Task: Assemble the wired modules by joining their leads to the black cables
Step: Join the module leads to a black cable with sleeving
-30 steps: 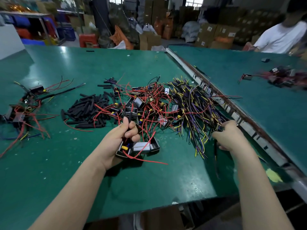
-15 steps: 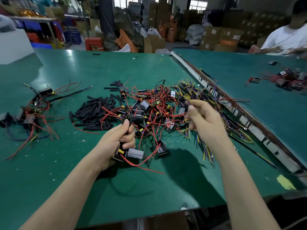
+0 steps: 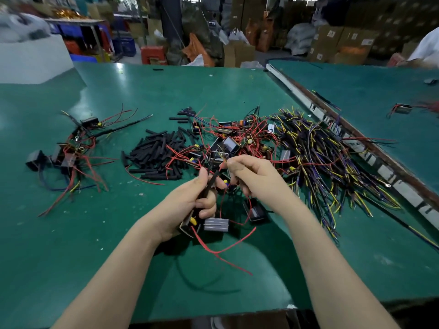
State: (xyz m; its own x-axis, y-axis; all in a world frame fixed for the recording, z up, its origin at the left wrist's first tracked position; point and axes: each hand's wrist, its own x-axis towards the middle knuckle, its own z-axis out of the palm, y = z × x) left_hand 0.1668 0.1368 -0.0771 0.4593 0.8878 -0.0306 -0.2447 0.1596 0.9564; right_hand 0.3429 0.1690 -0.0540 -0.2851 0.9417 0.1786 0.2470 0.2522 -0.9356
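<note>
1. Module (image 3: 190,225) with red leads (image 3: 225,248) sits in left hand (image 3: 187,205), fingers curled round it and a black cable (image 3: 212,180); just nearside of the module pile (image 3: 232,143).
2. Right hand (image 3: 254,176) pinches wire ends at the cable tip.
3. Black sleeves (image 3: 154,155) left of the pile; cable bundle (image 3: 327,157) right of it.

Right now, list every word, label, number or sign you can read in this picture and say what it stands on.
No text can be read anywhere.
White labels on the cardboard boxes at the back right: printed, but too small and blurred to read.
Small sign on the dark pillar: blurred.
Module gripped in the left hand: no legible marking.
Right hand pinches a wire; nothing printed shows.
</note>
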